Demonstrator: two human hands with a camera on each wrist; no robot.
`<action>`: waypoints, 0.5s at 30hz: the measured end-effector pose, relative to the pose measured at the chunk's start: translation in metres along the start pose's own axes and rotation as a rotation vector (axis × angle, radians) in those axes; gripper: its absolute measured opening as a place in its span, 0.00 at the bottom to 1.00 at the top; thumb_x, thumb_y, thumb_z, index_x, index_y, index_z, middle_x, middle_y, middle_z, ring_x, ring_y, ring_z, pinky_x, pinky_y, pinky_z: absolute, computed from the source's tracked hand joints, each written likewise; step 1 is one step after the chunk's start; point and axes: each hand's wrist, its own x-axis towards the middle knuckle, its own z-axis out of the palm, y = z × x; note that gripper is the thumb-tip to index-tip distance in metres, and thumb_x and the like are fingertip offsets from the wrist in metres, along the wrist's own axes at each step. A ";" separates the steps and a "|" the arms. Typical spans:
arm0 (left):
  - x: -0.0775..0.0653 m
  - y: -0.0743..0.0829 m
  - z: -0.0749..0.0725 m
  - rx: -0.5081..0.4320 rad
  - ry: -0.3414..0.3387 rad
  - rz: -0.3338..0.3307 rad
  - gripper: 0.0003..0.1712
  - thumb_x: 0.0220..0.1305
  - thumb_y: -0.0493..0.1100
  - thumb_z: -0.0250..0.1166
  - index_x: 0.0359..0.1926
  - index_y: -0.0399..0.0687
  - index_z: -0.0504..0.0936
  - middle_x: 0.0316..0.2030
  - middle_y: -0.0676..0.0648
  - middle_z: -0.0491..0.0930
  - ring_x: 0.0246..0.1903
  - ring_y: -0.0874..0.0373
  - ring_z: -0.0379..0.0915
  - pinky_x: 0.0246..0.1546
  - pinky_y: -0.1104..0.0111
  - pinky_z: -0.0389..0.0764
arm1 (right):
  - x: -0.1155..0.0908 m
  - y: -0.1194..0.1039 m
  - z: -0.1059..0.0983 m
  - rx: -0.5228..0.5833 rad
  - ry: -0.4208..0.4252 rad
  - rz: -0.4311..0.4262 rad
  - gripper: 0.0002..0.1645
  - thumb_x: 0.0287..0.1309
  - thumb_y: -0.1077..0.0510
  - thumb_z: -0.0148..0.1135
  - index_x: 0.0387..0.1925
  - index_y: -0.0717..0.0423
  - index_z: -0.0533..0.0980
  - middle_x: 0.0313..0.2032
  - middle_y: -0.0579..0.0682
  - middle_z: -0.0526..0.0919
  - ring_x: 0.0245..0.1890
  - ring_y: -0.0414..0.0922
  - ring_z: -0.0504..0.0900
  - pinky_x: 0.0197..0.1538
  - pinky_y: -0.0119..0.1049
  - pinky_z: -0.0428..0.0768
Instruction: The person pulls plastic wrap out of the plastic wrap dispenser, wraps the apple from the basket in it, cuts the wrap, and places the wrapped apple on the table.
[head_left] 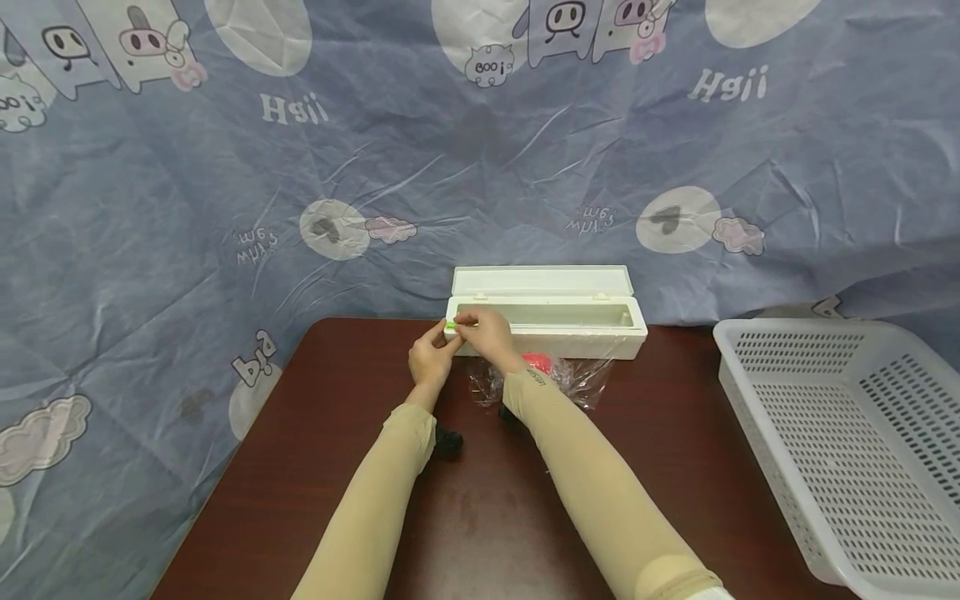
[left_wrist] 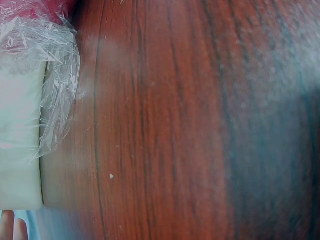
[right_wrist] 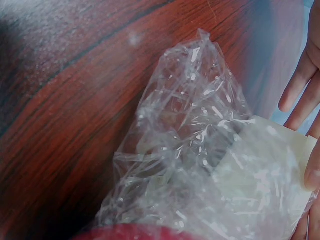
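- Box, long, smooth, white, lid raised.
- Your right hand pinches the green tab, left end!
- Your left hand touches that corner, grip unclear.
- Crinkled clear film bunches in front.

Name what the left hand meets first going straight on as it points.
For the left hand, probably the left front corner of the white box; whether they already touch is unclear.
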 end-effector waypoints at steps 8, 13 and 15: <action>0.000 -0.001 0.001 0.010 0.005 0.030 0.34 0.49 0.56 0.73 0.57 0.52 0.78 0.42 0.47 0.84 0.41 0.55 0.81 0.46 0.59 0.77 | 0.000 0.004 -0.002 -0.005 0.012 -0.022 0.11 0.59 0.58 0.63 0.43 0.56 0.82 0.43 0.51 0.84 0.44 0.48 0.81 0.45 0.40 0.78; 0.000 -0.001 0.000 0.008 0.002 0.035 0.34 0.49 0.57 0.72 0.57 0.53 0.78 0.41 0.48 0.84 0.41 0.56 0.81 0.45 0.60 0.77 | 0.001 0.004 -0.005 -0.002 -0.008 -0.003 0.12 0.60 0.58 0.62 0.44 0.56 0.82 0.43 0.50 0.84 0.44 0.47 0.81 0.45 0.39 0.78; 0.000 -0.001 0.000 0.012 0.004 0.032 0.34 0.49 0.57 0.72 0.57 0.54 0.78 0.41 0.48 0.84 0.41 0.57 0.81 0.45 0.60 0.77 | 0.001 0.005 -0.005 -0.001 -0.016 0.003 0.12 0.60 0.58 0.62 0.44 0.56 0.82 0.43 0.50 0.84 0.44 0.47 0.81 0.45 0.39 0.78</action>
